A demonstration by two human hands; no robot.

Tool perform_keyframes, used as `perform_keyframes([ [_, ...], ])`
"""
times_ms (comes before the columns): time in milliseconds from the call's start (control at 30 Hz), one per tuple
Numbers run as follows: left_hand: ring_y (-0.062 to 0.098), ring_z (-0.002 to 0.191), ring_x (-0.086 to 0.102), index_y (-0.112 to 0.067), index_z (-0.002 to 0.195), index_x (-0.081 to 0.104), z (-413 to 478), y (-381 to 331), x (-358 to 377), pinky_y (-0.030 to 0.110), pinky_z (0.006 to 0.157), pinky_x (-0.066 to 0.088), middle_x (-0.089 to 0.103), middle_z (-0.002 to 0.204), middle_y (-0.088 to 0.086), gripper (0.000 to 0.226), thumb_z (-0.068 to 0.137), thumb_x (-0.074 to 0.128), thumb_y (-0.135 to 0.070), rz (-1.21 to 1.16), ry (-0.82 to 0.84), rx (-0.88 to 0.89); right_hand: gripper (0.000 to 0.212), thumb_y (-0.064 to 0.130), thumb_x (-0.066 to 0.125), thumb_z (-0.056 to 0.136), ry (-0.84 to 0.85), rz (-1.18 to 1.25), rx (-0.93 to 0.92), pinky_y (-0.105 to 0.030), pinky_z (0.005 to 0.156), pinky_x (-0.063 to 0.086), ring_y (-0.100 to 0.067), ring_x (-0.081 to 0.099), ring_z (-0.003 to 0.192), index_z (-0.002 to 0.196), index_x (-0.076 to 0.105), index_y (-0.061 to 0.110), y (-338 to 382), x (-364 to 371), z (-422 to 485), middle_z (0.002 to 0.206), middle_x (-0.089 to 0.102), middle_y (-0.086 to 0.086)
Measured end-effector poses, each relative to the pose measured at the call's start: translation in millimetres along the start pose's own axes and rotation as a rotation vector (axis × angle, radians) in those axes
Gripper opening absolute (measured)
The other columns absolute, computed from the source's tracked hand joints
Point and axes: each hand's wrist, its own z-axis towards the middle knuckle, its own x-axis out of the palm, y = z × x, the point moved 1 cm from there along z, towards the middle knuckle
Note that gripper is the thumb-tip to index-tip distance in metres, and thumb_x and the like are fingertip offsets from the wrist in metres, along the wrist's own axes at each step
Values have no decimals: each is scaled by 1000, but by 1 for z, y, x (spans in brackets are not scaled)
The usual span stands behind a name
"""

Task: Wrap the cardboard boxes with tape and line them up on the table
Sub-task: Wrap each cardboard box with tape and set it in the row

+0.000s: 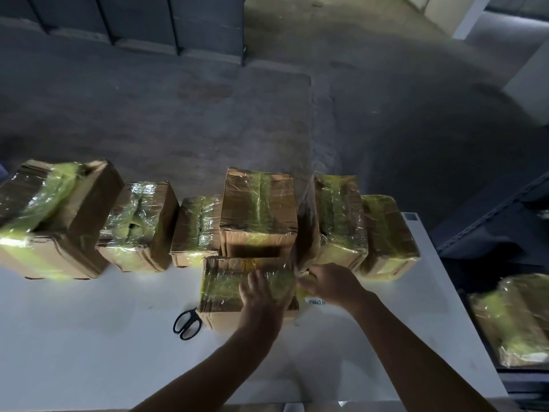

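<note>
Item: front box (231, 288), on white table (89, 337) before row of taped boxes (258, 212). Left hand (261, 295) flat on top, fingers extended. Right hand (329, 282) apparently pinching tape (303, 288) at box's right edge. Scissors (187, 321) just left.

Seven brown cardboard boxes (258, 209), each wrapped in shiny yellow-green tape (338, 215), sit on the white surface (89, 337): six in the far row, one near box (228, 289). At least one more wrapped box (511, 319) lies off to the right. One pair of black scissors (187, 321).
</note>
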Motion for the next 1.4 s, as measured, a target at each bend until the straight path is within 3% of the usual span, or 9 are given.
perform_keyframes([
  [67, 62, 137, -2, -25, 139, -36, 5, -7, 0, 68, 111, 14, -13, 142, 49, 84, 103, 40, -20, -6, 18, -4, 53, 67, 37, 92, -13, 1, -6, -29, 57, 31, -14, 50, 64, 79, 51, 18, 2, 3, -2, 64, 46, 8],
  [300, 69, 131, 10, -41, 142, -32, 15, -7, -20, 69, 103, 31, 1, 138, 56, 83, 104, 40, -24, -18, 52, 52, 41, 54, 44, 95, 95, 269, 64, -36, 66, 46, -20, 62, 78, 93, 60, 17, -3, -2, -7, 80, 63, 0],
  [533, 52, 137, 23, -50, 135, -38, -14, 29, -26, 56, 105, 38, 17, 147, 41, 88, 101, 42, -37, -41, -146, 187, 31, 43, 53, 89, -90, 557, -75, -31, 58, 41, -7, 50, 57, 77, 62, 15, 10, -33, -9, 66, 58, 0],
  [667, 40, 137, 29, -53, 133, -36, -20, 49, -27, 47, 107, 40, 19, 153, 25, 81, 101, 37, -44, -143, -261, 160, 35, 42, 50, 87, -39, 595, -197, -28, 65, 45, -15, 60, 72, 91, 67, 12, 28, -65, 2, 82, 66, -7],
  [733, 36, 130, 35, -50, 138, -28, -22, 54, -29, 44, 98, 47, 18, 155, 19, 77, 100, 38, -46, -178, -306, 177, 28, 39, 53, 88, -33, 639, -199, -23, 68, 44, -9, 60, 75, 91, 68, 15, 34, -72, 8, 84, 67, -4],
  [867, 47, 120, 49, -26, 153, 16, -25, 64, -36, 49, 74, 58, 26, 151, 29, 74, 94, 56, -44, -192, -323, 144, 25, 41, 59, 91, -26, 811, -112, -30, 72, 43, -9, 59, 72, 82, 66, 19, 31, -73, 12, 73, 62, 7],
  [1067, 30, 108, 57, -37, 151, -8, -18, 74, -48, 33, 75, 56, 25, 145, 19, 74, 96, 37, -60, -37, -195, 109, 35, 49, 57, 85, -116, 740, -109, -22, 57, 37, -4, 51, 58, 76, 63, 15, 43, -71, 14, 65, 55, 4],
  [1200, 28, 93, 62, -33, 151, 11, -25, 78, -47, 34, 64, 57, 40, 135, 18, 71, 94, 42, -61, -28, -277, 147, 29, 36, 61, 93, -120, 671, -135, -24, 54, 35, -5, 46, 52, 71, 62, 17, 44, -71, 15, 56, 51, 9],
  [1400, 26, 59, 64, -22, 134, 39, -39, 78, -53, 28, 32, 47, 63, 101, 22, 81, 70, 78, -53, -19, -462, 221, 30, 36, 62, 91, -147, 462, -236, -22, 47, 36, -4, 44, 44, 61, 57, 36, 37, -69, 6, 50, 52, 11],
])
